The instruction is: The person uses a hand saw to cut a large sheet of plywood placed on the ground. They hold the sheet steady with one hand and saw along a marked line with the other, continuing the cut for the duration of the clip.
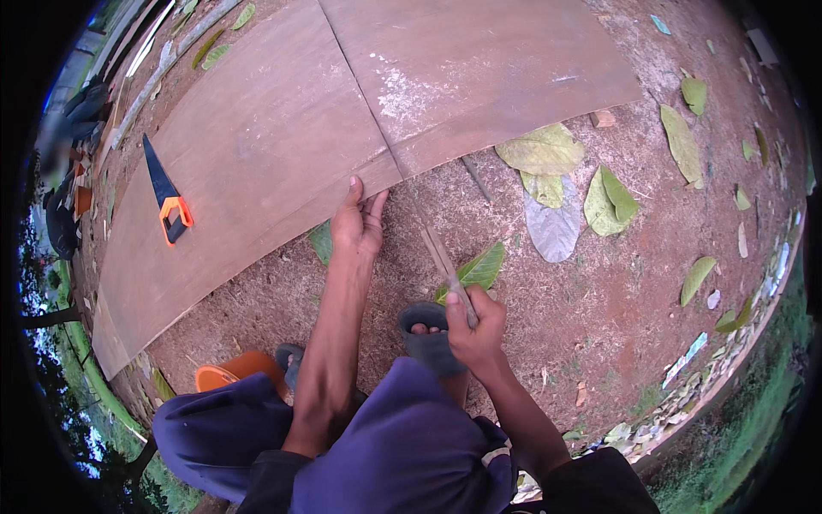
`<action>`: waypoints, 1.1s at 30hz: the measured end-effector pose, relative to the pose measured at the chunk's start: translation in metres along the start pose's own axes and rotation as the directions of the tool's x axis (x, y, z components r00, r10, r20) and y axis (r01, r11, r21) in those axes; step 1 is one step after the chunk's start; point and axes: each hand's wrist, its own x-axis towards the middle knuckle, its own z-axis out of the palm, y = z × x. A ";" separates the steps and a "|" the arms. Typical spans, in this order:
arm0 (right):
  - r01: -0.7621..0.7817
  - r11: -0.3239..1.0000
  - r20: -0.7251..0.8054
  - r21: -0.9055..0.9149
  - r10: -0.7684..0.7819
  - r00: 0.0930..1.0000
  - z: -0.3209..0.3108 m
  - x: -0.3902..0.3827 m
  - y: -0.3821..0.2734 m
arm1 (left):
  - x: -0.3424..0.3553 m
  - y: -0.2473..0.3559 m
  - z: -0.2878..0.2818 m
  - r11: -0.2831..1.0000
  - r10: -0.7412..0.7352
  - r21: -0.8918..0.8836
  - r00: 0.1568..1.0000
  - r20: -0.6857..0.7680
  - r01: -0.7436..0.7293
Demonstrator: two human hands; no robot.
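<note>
A large brown wooden board [257, 120] lies on the ground ahead of me, with a long dark line running across it toward me. My left hand [357, 224] is at its near edge, thumb up over the top face and the other fingers curled at the rim, partly hidden. My right hand [476, 330] is closed around the near end of a narrow wooden strip [437, 248]. This strip reaches up to the board's edge, where it meets the dark line; I cannot tell whether it continues along that line. A handsaw [169, 197] with an orange and black handle rests on the board's left part.
An orange bucket [240, 368] lies by my left knee, near my sandalled foot [428, 338]. Large green leaves [539, 150] and a grey leaf [552, 224] are scattered over the reddish soil. A small wood block [603, 118] touches the board's right edge. Dark shapes blur at far left.
</note>
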 end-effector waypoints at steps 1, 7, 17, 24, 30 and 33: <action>-0.119 0.992 0.051 0.033 0.117 0.992 0.009 0.018 -0.002 | -0.001 0.004 0.002 1.000 -0.023 -0.008 1.000 -0.014 0.023; 0.168 0.970 0.061 -0.176 -0.160 0.985 -0.089 -0.121 0.036 | -0.010 0.013 0.010 1.000 0.018 -0.011 1.000 -0.010 -0.019; 0.168 0.977 0.046 -0.133 -0.163 0.986 -0.037 -0.045 0.050 | -0.005 0.010 0.004 1.000 -0.001 0.000 1.000 -0.025 0.001; 0.059 0.993 -0.041 -0.099 -0.063 0.997 -0.061 -0.094 0.051 | -0.005 0.005 0.005 1.000 0.015 -0.027 1.000 -0.003 -0.015; 0.141 0.982 0.020 -0.125 -0.139 0.990 -0.035 -0.048 0.046 | -0.004 0.012 0.001 1.000 0.015 -0.027 1.000 0.009 -0.015; 0.174 0.973 0.023 -0.151 -0.172 0.985 -0.079 -0.108 0.044 | -0.006 0.009 0.002 0.999 0.024 -0.029 1.000 0.001 -0.024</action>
